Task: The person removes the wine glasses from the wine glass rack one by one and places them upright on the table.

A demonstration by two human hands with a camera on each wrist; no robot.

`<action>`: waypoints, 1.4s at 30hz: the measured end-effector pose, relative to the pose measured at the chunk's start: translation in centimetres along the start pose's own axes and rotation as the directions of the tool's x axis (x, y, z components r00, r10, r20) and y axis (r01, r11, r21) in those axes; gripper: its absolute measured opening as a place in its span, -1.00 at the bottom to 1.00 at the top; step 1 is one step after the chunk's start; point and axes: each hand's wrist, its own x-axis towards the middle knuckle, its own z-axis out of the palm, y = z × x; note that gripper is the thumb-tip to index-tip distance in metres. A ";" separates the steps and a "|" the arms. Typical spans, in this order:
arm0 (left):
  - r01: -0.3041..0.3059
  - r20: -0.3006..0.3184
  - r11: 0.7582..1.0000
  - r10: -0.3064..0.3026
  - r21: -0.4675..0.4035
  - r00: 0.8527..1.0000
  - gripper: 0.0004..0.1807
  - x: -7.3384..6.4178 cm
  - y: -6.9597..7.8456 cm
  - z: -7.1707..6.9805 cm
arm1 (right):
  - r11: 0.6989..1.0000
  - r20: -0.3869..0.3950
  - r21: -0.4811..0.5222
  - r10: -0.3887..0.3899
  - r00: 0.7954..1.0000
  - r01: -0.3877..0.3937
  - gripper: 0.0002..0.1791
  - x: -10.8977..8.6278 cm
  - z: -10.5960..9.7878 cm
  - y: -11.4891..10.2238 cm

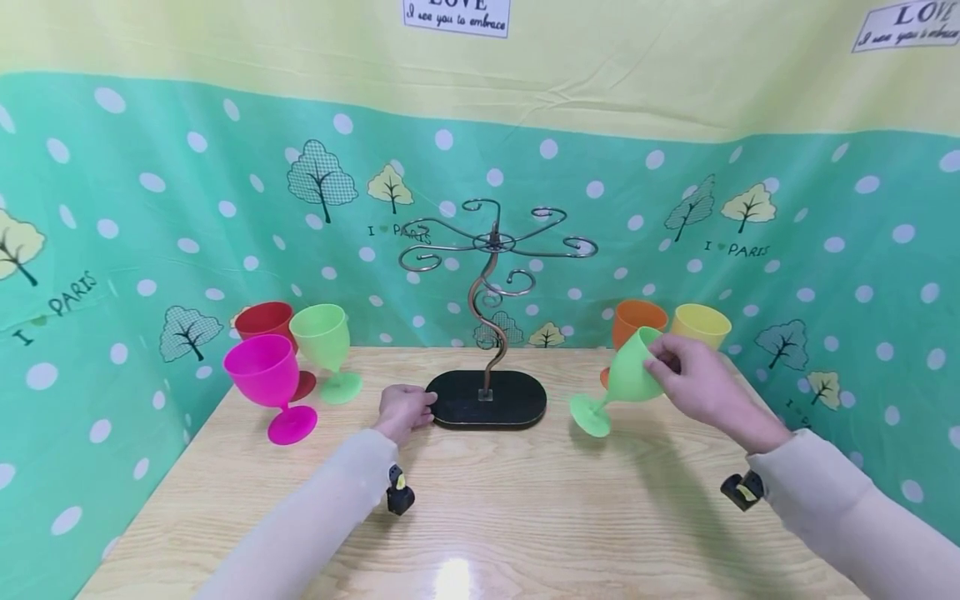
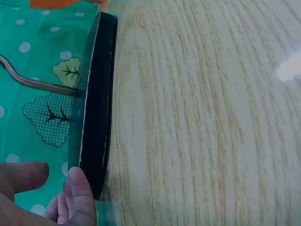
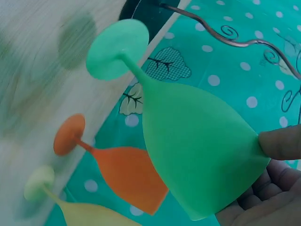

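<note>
A light green goblet (image 1: 628, 371) hangs tilted in my right hand (image 1: 693, 379), its foot down to the left. In the right wrist view the thumb and fingers pinch the goblet (image 3: 202, 146) near its rim. My left hand (image 1: 405, 410) is at the left end of the black oval base (image 1: 517, 404) of a metal cup rack (image 1: 480, 300). The left wrist view shows a fingertip right at the base's edge (image 2: 99, 103), with the thumb (image 2: 30, 176) held apart. The rack's curled arms carry no cups.
At left stand a red goblet (image 1: 264, 321), a magenta goblet (image 1: 262, 371) and another green goblet (image 1: 322, 337). An orange goblet (image 1: 639, 321) and a yellow goblet (image 1: 701, 323) stand behind my right hand. A dotted green and yellow curtain (image 1: 420, 167) backs the wooden table (image 1: 510, 517).
</note>
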 end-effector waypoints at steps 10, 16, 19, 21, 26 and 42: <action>-0.033 -0.050 0.989 0.040 0.141 0.998 -0.61 0.0 -0.5 -0.1 | 0.956 -0.075 -0.252 -0.173 0.982 0.150 -0.97 0.2 1.1 1.0; -0.041 -0.066 0.984 0.053 0.173 0.996 -0.65 0.1 -0.7 -0.1 | 0.936 -0.062 -0.324 -0.168 0.984 0.140 -0.93 0.4 1.2 2.5; -0.052 -0.063 0.984 0.063 0.169 0.996 -0.65 0.2 -0.7 -0.1 | 0.917 -0.072 -0.364 -0.200 0.977 0.161 -0.90 0.7 1.2 3.4; -0.058 -0.061 0.985 0.069 0.162 0.996 -0.66 0.2 -0.7 0.0 | 0.902 -0.092 -0.393 -0.235 0.968 0.182 -0.90 0.8 1.1 4.1; -0.069 -0.043 0.986 0.077 0.152 0.996 -0.65 0.1 -0.8 0.1 | 0.881 -0.107 -0.434 -0.256 0.961 0.187 -0.91 0.9 1.0 5.6; -0.088 -0.028 0.983 0.093 0.162 0.995 -0.66 0.2 -1.3 0.0 | 0.865 -0.110 -0.474 -0.244 0.964 0.165 -0.92 1.3 1.2 8.4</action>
